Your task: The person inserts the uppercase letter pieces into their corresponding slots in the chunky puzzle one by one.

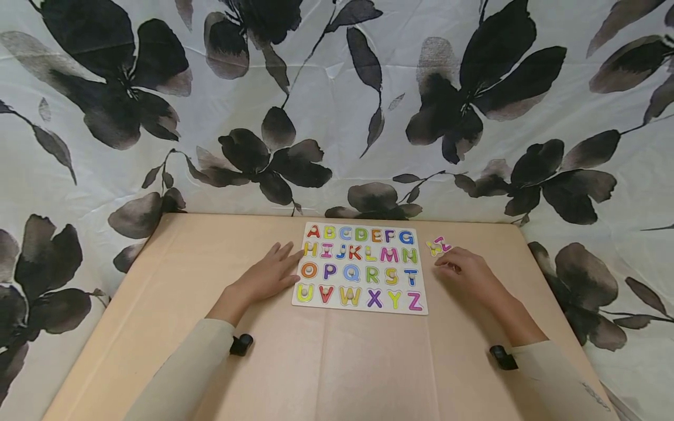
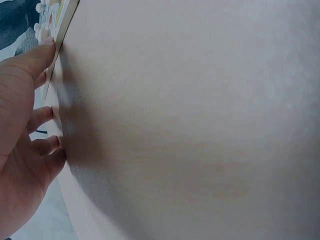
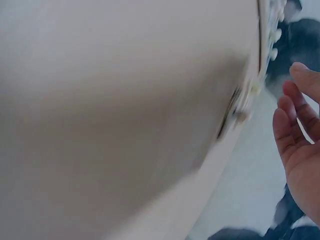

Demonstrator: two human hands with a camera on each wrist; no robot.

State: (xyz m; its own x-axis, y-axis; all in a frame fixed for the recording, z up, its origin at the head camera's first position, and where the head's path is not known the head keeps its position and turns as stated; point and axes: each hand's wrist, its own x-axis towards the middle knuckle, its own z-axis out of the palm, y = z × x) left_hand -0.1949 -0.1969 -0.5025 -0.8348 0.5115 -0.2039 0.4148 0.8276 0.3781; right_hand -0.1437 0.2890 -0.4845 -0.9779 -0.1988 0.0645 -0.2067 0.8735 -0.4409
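Note:
A white alphabet puzzle board point(image 1: 360, 268), filled with rows of colourful knobbed letters, lies flat on the table. My left hand point(image 1: 270, 271) rests at its left side with the fingers spread. In the left wrist view the thumb point(image 2: 37, 60) touches the board's edge. To the right of the board, my right hand point(image 1: 468, 273) hovers above the table with its fingers loosely bent and nothing between them. Just beyond its fingertips lie a few loose letter pieces point(image 1: 439, 245), yellow and pink, close together. Which letters they are I cannot tell.
The light wooden-looking table point(image 1: 368, 368) ends at a far edge just behind the board. Behind it and at both sides hangs a white cloth point(image 1: 358, 169) with dark flowers. A small black device point(image 1: 241, 345) is on the left wrist, another black device point(image 1: 504, 357) on the right.

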